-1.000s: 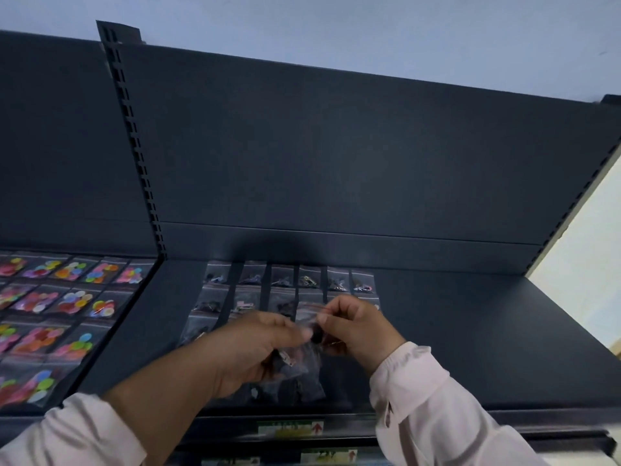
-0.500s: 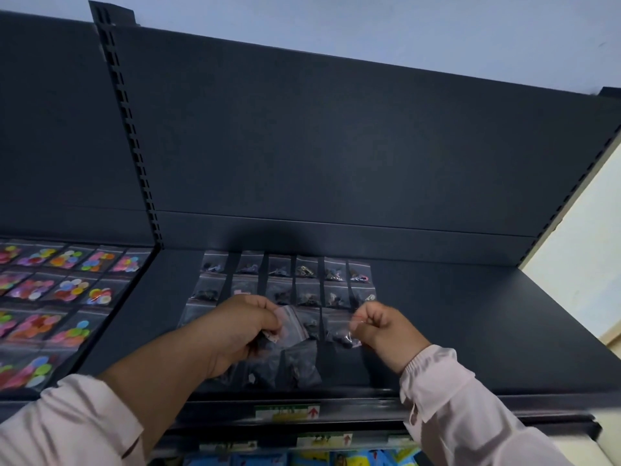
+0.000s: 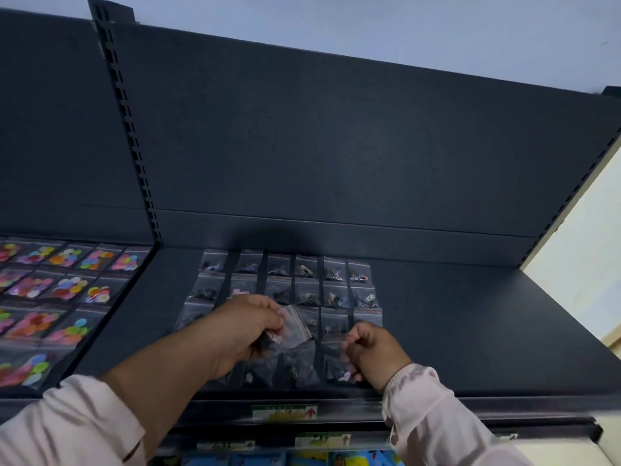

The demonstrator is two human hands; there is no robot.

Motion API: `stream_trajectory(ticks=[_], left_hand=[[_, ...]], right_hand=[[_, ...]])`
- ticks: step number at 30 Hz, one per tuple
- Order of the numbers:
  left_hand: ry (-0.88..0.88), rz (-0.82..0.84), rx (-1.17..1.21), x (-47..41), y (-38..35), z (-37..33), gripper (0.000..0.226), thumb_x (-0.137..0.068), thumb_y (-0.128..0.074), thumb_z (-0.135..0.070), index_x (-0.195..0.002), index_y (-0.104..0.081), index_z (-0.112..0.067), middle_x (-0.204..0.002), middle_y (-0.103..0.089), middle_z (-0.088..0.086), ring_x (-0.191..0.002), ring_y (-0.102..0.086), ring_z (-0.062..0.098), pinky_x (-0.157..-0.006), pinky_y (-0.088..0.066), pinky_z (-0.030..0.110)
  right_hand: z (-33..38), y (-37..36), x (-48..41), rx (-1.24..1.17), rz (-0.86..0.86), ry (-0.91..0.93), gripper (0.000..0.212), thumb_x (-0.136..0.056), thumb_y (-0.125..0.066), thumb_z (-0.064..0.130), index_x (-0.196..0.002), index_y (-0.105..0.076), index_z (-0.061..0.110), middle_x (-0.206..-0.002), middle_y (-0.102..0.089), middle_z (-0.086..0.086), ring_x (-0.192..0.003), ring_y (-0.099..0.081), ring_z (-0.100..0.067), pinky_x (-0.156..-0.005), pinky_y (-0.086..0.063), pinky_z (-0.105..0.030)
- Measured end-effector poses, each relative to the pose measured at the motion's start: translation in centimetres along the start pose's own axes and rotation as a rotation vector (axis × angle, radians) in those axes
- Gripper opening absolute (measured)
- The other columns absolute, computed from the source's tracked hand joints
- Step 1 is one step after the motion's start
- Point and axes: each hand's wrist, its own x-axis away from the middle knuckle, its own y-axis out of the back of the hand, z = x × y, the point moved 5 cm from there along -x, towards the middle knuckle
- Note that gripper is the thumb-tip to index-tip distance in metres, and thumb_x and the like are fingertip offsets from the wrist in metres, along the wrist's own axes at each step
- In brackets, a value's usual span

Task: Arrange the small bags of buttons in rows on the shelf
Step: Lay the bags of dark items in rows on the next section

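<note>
Bags of coloured buttons [image 3: 64, 290] lie flat in rows on the neighbouring shelf section at the far left, each clear bag holding a bright heap of pinks, oranges and yellows. Past the slotted upright [image 3: 134, 142], on the dark shelf [image 3: 470, 331] in front of me, small clear bags of dark and metallic buttons [image 3: 289, 280] sit in rows, two full rows at the back and a third partly hidden by my hands. Each lies flat with its sealed edge toward the back panel and its long axis running front to back.

My left hand [image 3: 242, 334] is closed around a bunch of loose bags [image 3: 295, 327]; the top one tilts, its red-striped seal slanting toward the right. More bags [image 3: 282, 368] lie below that hand near the shelf's front edge.

My right hand [image 3: 373, 351] is curled narrow, pinching the edge of a single clear bag [image 3: 336, 361] low over the front of the shelf, at the right end of the rows. Its contents are too blurred to tell.
</note>
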Motion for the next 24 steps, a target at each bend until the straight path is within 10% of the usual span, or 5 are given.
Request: stream_trajectory(ticks=[9, 15, 24], left_hand=[[0.001, 0.026, 0.013, -0.1, -0.5, 0.1, 0.019, -0.089, -0.05, 0.005, -0.083, -0.063, -0.007, -0.074, -0.063, 0.01, -0.055, -0.055, 0.013, -0.046, -0.048, 0.021], [-0.024, 0.066, 0.055, -0.1, -1.5, 0.0, 0.023, -0.082, -0.055, 0.013, -0.089, -0.062, -0.008, -0.09, -0.064, 0.011, -0.068, -0.061, 0.017, -0.052, -0.05, 0.023], [-0.173, 0.085, 0.08, 0.3, -4.3, -1.5, 0.024, -0.081, -0.059, 0.014, -0.091, -0.062, -0.008, -0.081, -0.065, 0.008, -0.071, -0.063, 0.017, -0.062, -0.054, 0.027]], right_hand=[[0.4, 0.5, 0.4, 0.365, -0.08, 0.096, 0.03, -0.081, -0.064, 0.014, -0.062, -0.046, 0.028, -0.069, -0.058, 0.004, -0.067, -0.056, -0.016, -0.064, -0.044, -0.022], [2.3, 1.6, 1.8, 0.551, -0.182, 0.19, 0.015, -0.082, -0.065, 0.024, -0.095, -0.057, 0.025, -0.089, -0.056, 0.008, -0.081, -0.055, -0.013, -0.074, -0.041, -0.018], [6.4, 1.0, 2.7, -0.233, 0.05, 0.15, 0.018, -0.082, -0.067, 0.016, -0.071, -0.056, 0.008, -0.058, -0.05, -0.004, -0.051, -0.044, -0.013, -0.046, -0.037, -0.02]])
